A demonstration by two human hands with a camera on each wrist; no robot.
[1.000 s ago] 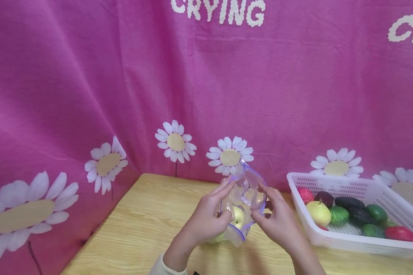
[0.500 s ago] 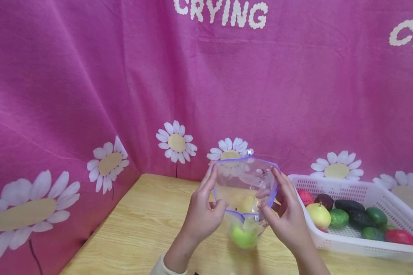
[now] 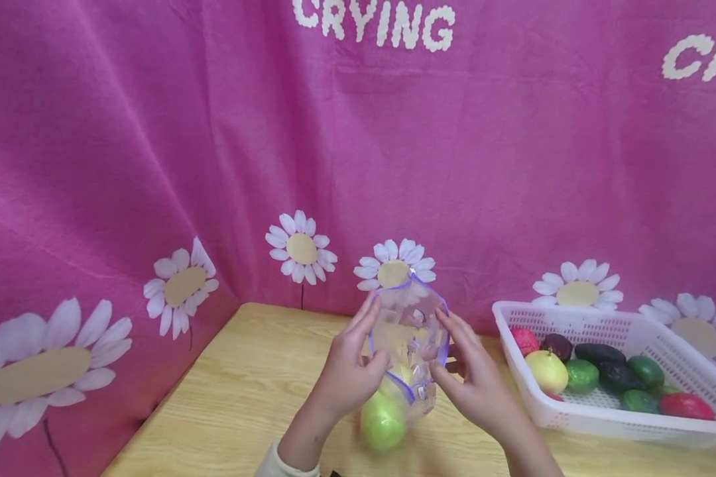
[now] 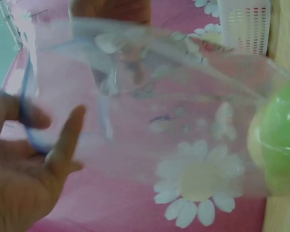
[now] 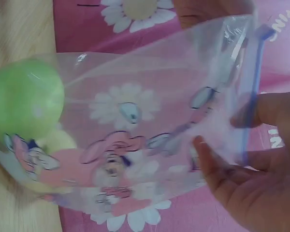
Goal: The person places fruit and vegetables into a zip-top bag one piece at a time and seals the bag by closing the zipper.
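Both hands hold a clear zip bag (image 3: pixel 396 331) by its purple-edged mouth, which gapes between them. My left hand (image 3: pixel 349 368) grips the left side of the rim, thumb and fingers apart along the edge. Gripping the right side is my right hand (image 3: pixel 477 377), its thumb on the near part of the rim. A round green fruit (image 3: pixel 383 424) lies at the bottom of the bag, low over the table. Beside it in the right wrist view is a pale yellow fruit (image 5: pixel 58 141), partly hidden. Pink cartoon prints (image 5: pixel 113 154) show on the bag's wall.
On the right of the wooden table (image 3: pixel 256 371) stands a white plastic basket (image 3: pixel 626 424). It holds a yellow pear (image 3: pixel 547 371), a red fruit (image 3: pixel 686 405) and several green and dark ones. A pink cloth with daisies (image 3: pixel 301 248) hangs behind the table.
The bag's mouth was pulled wide half a second ago and is narrower now, as the right hand came left. The green fruit has swung left and toward the front within the bag.
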